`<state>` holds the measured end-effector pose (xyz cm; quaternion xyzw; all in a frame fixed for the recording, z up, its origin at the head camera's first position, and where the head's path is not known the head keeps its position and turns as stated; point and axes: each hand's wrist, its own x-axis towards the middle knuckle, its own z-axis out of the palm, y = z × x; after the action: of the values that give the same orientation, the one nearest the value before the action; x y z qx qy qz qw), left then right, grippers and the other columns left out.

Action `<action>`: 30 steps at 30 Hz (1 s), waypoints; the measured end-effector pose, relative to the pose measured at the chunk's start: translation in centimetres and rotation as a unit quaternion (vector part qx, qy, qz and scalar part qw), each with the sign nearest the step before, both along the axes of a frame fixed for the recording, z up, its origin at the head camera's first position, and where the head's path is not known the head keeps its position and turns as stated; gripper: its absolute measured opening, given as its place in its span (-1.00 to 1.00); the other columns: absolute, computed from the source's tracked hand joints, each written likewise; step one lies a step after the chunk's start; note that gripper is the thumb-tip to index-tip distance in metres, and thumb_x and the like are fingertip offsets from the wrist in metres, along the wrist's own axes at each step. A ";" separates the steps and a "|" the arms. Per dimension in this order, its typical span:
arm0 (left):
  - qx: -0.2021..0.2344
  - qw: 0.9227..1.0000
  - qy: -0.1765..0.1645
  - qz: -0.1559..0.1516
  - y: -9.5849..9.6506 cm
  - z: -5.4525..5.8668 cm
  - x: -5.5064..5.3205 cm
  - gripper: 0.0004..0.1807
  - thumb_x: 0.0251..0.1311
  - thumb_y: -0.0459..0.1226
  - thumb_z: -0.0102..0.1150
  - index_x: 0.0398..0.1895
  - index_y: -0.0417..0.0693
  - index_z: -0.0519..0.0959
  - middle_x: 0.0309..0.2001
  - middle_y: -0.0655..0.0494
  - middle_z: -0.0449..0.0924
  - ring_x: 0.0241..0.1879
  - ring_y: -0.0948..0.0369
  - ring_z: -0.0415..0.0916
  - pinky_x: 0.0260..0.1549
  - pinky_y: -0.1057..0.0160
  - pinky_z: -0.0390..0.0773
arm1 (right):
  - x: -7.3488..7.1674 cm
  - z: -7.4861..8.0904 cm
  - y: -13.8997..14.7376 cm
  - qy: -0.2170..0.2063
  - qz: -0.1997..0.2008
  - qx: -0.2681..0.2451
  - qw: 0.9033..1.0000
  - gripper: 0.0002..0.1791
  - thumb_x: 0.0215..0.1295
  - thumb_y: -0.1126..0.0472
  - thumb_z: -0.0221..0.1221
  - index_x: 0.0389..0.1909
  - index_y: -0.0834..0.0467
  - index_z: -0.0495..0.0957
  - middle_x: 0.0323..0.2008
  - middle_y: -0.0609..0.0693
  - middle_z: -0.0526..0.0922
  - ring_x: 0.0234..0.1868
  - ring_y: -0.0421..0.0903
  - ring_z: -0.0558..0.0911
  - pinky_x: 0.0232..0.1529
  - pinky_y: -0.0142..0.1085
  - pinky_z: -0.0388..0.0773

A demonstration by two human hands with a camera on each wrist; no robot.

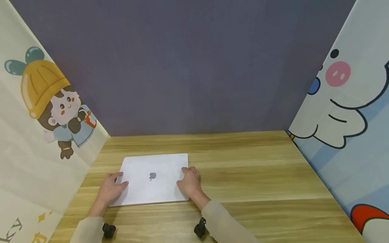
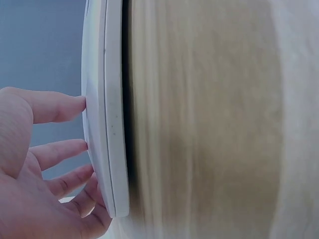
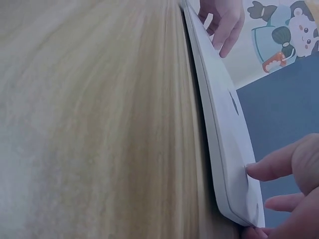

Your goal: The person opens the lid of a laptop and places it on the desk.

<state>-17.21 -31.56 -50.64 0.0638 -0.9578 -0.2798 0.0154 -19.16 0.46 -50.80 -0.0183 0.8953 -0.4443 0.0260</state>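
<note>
A closed silver laptop (image 1: 143,194) with a dark apple logo (image 1: 152,176) on its lid lies flat on the wooden table, left of the middle. At its left edge, my left hand (image 1: 110,189) holds the side, thumb on the lid. The left wrist view shows the left thumb (image 2: 60,105) and a finger touching the lid, while other fingers curl at the side edge. My right hand (image 1: 191,183) holds the opposite edge. In the right wrist view its thumb (image 3: 274,164) presses the lid and a fingertip sits by the laptop's lower corner, partly hidden.
The wood-grain table (image 1: 258,175) extends to the right of the laptop. A dark grey panel (image 1: 194,67) stands behind it. Printed cartoon panels flank both sides, with a yellow-hatted figure (image 1: 45,87) at left and a pink-snouted white figure (image 1: 358,94) at right.
</note>
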 end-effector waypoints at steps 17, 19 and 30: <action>0.006 1.000 0.010 -0.005 1.8 0.1 0.3 -0.41 0.23 -0.22 0.28 0.20 -0.50 0.49 0.11 -0.55 0.39 0.09 -0.37 0.40 0.02 -0.34 0.46 | -0.1 -0.4 1.4 0.000 -0.011 0.013 1.000 -0.37 0.03 0.38 0.36 0.20 0.44 0.53 0.18 0.32 0.42 0.20 0.25 0.35 0.24 0.07 0.40; 0.005 1.000 0.012 -0.005 2.2 0.1 0.4 -0.41 0.21 -0.23 0.29 0.19 -0.51 0.50 0.10 -0.56 0.39 0.09 -0.38 0.41 0.02 -0.34 0.46 | -0.1 -0.5 1.7 0.000 -0.012 0.011 1.000 -0.37 0.03 0.39 0.35 0.20 0.46 0.53 0.18 0.33 0.41 0.21 0.25 0.35 0.24 0.07 0.40; 0.009 0.999 0.034 -0.015 4.0 0.2 0.4 -0.47 0.18 -0.26 0.35 0.13 -0.48 0.56 0.05 -0.51 0.47 0.05 -0.32 0.46 0.00 -0.30 0.48 | -0.1 -0.6 3.6 0.004 -0.037 0.002 0.999 -0.34 0.00 0.37 0.37 0.20 0.47 0.52 0.16 0.33 0.43 0.21 0.29 0.36 0.26 0.09 0.41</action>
<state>-16.80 -27.55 -50.48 0.0394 -0.9551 -0.2905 0.0434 -19.23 4.07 -51.42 0.0131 0.8963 -0.4432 0.0061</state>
